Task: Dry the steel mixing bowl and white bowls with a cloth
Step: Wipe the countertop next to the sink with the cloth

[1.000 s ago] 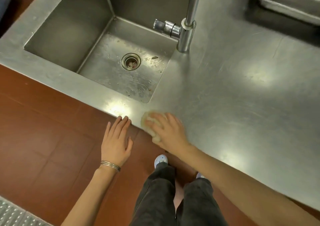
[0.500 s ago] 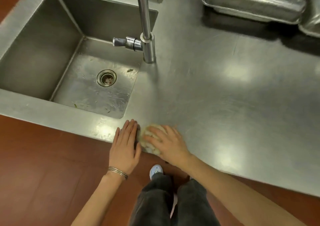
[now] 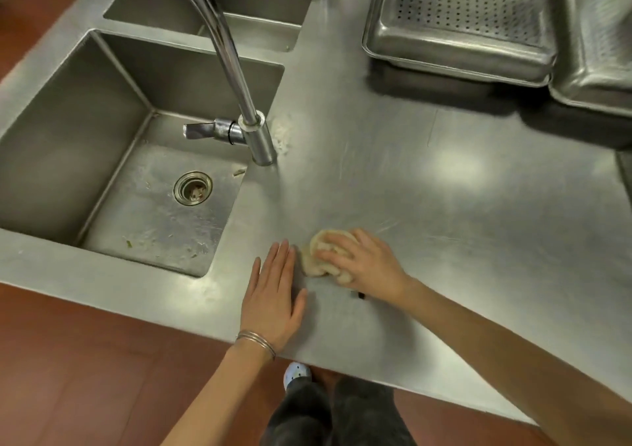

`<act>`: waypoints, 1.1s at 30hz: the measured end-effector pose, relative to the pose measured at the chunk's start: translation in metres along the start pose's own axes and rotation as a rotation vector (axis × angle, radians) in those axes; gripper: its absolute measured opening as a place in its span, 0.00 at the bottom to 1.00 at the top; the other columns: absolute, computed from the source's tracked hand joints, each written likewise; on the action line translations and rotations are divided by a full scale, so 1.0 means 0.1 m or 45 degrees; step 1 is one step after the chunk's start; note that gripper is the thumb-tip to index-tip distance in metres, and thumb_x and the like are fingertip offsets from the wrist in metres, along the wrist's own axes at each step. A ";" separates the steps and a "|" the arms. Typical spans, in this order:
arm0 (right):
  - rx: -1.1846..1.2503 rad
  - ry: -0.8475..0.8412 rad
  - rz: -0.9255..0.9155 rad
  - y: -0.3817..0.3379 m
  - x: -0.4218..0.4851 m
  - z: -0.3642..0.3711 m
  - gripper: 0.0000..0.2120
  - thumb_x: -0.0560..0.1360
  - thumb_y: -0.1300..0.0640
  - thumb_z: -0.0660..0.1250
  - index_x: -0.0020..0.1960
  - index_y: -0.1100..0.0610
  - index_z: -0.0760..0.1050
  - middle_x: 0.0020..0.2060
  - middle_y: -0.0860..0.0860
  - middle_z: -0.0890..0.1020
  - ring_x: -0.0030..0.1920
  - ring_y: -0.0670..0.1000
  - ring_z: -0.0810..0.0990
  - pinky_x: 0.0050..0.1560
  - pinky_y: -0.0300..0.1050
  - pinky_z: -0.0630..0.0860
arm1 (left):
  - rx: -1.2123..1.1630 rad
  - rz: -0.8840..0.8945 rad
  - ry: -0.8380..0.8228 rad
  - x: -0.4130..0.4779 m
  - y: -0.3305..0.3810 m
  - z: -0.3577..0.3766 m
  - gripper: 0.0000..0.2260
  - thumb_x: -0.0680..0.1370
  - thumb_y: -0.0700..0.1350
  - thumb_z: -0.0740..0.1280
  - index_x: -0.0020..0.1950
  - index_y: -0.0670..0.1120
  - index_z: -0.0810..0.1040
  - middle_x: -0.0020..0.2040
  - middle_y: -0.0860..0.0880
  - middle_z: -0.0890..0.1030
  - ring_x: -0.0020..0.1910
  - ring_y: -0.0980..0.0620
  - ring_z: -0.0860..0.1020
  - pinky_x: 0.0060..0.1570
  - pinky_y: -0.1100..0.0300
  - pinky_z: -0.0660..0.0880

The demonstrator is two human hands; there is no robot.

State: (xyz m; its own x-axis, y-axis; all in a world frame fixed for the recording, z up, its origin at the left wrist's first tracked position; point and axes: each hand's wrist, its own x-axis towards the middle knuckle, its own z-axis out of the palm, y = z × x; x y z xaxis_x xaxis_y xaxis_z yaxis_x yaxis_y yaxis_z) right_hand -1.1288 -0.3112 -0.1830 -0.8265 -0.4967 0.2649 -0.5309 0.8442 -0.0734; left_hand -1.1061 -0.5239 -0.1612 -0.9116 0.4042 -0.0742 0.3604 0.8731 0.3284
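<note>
A crumpled beige cloth (image 3: pixel 318 257) lies bunched on the steel counter (image 3: pixel 444 223) near its front edge. My right hand (image 3: pixel 367 262) presses down on the cloth with fingers curled over it. My left hand (image 3: pixel 273 295) rests flat on the counter just left of the cloth, fingers together and holding nothing. No steel mixing bowl or white bowl is in view.
A deep steel sink (image 3: pixel 68 138) with a drain (image 3: pixel 192 187) and food scraps lies to the left; a tall faucet (image 3: pixel 253 131) stands at its right corner. A perforated steel tray (image 3: pixel 461 56) and another pan (image 3: pixel 595 83) sit at the back right. Red floor lies below.
Both hands have moved further onto the counter, away from its front edge, the right one carrying the cloth. The view has shifted up, bringing the trays and a second sink into sight.
</note>
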 end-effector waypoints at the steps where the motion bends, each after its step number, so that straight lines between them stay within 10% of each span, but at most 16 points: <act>1: -0.021 0.003 -0.018 0.25 -0.06 -0.08 0.22 0.67 0.46 0.67 0.60 0.45 0.71 0.59 0.48 0.75 0.44 0.54 0.74 0.42 0.44 0.71 | 0.014 0.002 -0.001 0.07 0.06 0.03 0.29 0.75 0.54 0.53 0.73 0.41 0.60 0.74 0.44 0.62 0.73 0.50 0.53 0.71 0.53 0.46; 8: -0.233 0.181 1.343 1.80 -0.54 -0.55 0.19 0.67 0.55 0.60 0.57 0.56 0.74 0.56 0.59 0.77 0.43 0.63 0.76 0.43 0.52 0.73 | 0.053 0.053 -0.006 0.37 0.51 0.25 0.29 0.76 0.55 0.53 0.74 0.43 0.58 0.74 0.46 0.60 0.74 0.50 0.51 0.71 0.53 0.44; 14: -0.016 0.057 0.419 0.22 -1.59 -0.43 0.25 0.68 0.53 0.65 0.64 0.46 0.68 0.62 0.50 0.71 0.48 0.59 0.76 0.47 0.50 0.75 | 0.015 0.111 -0.083 0.57 0.98 0.44 0.28 0.76 0.54 0.52 0.74 0.44 0.58 0.75 0.47 0.59 0.74 0.49 0.51 0.71 0.48 0.49; 18: 0.013 0.013 -0.118 0.67 -1.95 -0.53 0.21 0.70 0.52 0.69 0.62 0.43 0.71 0.62 0.47 0.71 0.55 0.57 0.76 0.51 0.50 0.76 | 0.024 0.161 -0.134 0.68 1.23 0.54 0.27 0.77 0.54 0.52 0.75 0.46 0.56 0.75 0.49 0.57 0.75 0.50 0.50 0.72 0.48 0.46; 27: -0.158 -0.023 0.664 2.67 -1.22 -0.80 0.22 0.66 0.56 0.70 0.60 0.50 0.72 0.56 0.57 0.78 0.42 0.62 0.76 0.41 0.50 0.75 | 0.094 0.263 -0.173 1.06 1.77 0.68 0.27 0.76 0.53 0.53 0.73 0.44 0.61 0.74 0.47 0.62 0.73 0.48 0.53 0.69 0.47 0.50; 33: -0.099 -0.288 1.095 2.76 -0.88 -0.88 0.25 0.72 0.48 0.66 0.67 0.50 0.64 0.68 0.55 0.65 0.61 0.62 0.67 0.56 0.56 0.67 | 0.162 0.270 -0.204 1.07 1.89 0.70 0.27 0.76 0.53 0.52 0.73 0.44 0.62 0.73 0.47 0.63 0.73 0.48 0.54 0.69 0.45 0.51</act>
State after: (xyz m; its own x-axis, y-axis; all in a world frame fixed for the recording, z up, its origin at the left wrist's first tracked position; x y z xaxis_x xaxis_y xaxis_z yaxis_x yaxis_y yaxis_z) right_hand -1.1859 -0.0169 -0.1423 -0.9547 0.2937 -0.0480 0.2970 0.9505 -0.0918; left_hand -1.1216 -0.2967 -0.1729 -0.7743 0.6102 -0.1676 0.5705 0.7878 0.2324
